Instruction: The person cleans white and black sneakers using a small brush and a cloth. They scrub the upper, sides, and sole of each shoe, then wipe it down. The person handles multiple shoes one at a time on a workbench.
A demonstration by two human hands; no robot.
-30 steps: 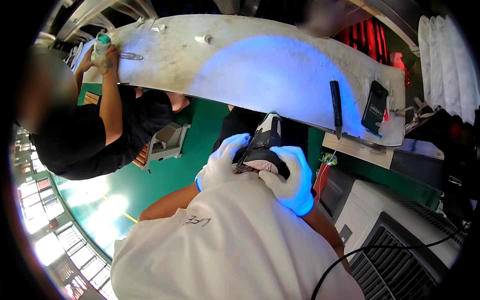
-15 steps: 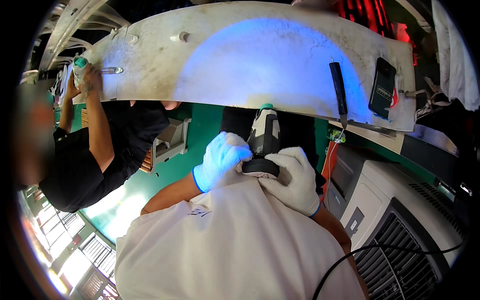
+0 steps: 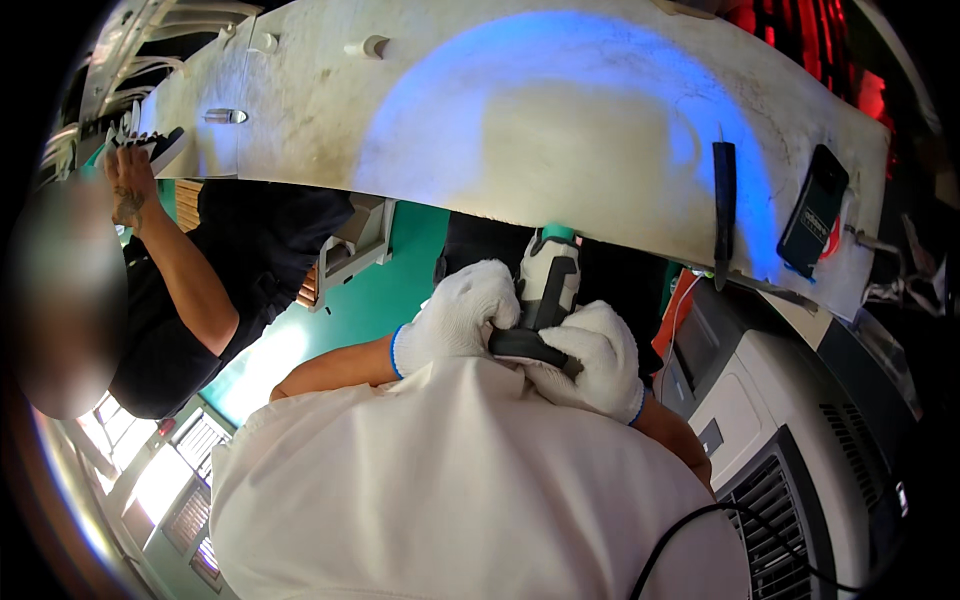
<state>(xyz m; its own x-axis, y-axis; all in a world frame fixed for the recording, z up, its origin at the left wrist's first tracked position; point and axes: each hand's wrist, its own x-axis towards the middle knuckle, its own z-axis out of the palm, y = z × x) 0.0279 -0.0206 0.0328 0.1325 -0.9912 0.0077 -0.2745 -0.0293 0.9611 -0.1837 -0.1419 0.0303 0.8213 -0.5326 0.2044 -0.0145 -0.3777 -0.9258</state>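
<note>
The left hand (image 3: 462,312) and right hand (image 3: 600,358) grip the shoe (image 3: 547,285) between them — handling under way, how much remains unclear.

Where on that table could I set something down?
Widest bare patch: the middle of the pale, stained tabletop, between the short white cylinder and the slim black-handled tool. Crowded: the right end, where that tool and the dark rectangular phone lie near each other.

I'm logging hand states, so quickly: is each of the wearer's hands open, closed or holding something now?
Left hand: closed, holding the shoe at its near end.
Right hand: closed, holding the same shoe's near end.
</note>
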